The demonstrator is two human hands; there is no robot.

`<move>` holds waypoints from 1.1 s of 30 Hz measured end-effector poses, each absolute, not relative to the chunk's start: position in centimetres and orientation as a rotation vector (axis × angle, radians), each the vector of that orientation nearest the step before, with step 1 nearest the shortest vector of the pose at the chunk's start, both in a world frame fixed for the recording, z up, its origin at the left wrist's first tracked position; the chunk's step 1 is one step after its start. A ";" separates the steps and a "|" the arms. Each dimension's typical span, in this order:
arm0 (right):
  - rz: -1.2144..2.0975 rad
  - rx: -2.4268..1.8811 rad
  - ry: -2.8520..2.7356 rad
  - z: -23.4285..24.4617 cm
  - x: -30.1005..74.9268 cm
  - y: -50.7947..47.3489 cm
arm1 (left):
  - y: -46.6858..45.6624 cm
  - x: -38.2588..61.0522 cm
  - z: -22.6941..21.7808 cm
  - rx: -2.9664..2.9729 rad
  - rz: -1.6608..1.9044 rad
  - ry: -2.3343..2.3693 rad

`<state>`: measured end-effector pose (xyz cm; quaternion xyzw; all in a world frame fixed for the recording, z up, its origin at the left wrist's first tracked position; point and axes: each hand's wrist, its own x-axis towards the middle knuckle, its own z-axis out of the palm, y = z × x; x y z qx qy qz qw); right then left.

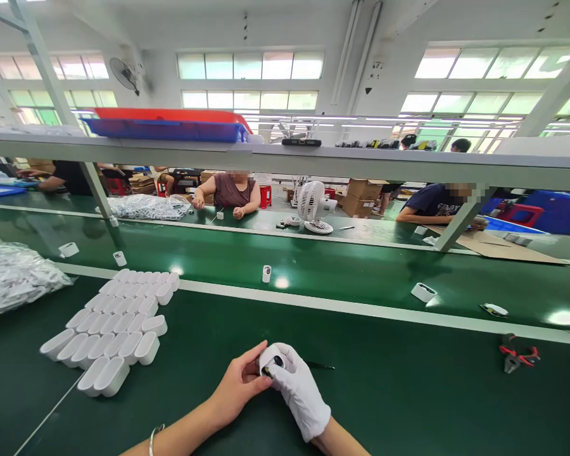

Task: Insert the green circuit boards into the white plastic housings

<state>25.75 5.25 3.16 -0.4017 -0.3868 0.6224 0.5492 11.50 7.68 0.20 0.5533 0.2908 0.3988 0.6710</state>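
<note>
Both of my hands meet over the green bench around a small white plastic housing point(266, 358), whose opening shows dark parts inside. My left hand point(235, 387), bare with a bracelet at the wrist, grips its left side between thumb and fingers. On the other side, my right hand point(300, 392) wears a white glove and is closed on the same housing, its fingers partly covering it. Just beyond the glove lies a thin dark tool point(320, 365), partly hidden. To the left, rows of white oval cups point(111, 375) stand close together on the bench.
Red-handled pliers point(517, 353) lie at the right. Several white housings, such as one point(424, 292), sit along the green conveyor belt point(342, 282). A plastic bag of white parts point(16, 278) is at far left. A shelf point(375, 158) crosses ahead; co-workers sit beyond it near a fan point(312, 204).
</note>
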 end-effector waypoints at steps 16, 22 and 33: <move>1.294 -1.529 -1.801 5.0 28.3 4.7 | 7.9 11.5 -0.6 1.147 0.945 0.654; 1.206 -1.366 -1.730 5.4 27.5 4.3 | 7.6 11.5 -0.1 1.142 0.842 0.607; 1.250 -1.413 -1.610 3.9 26.6 3.6 | 7.1 11.4 -0.6 1.171 0.843 0.676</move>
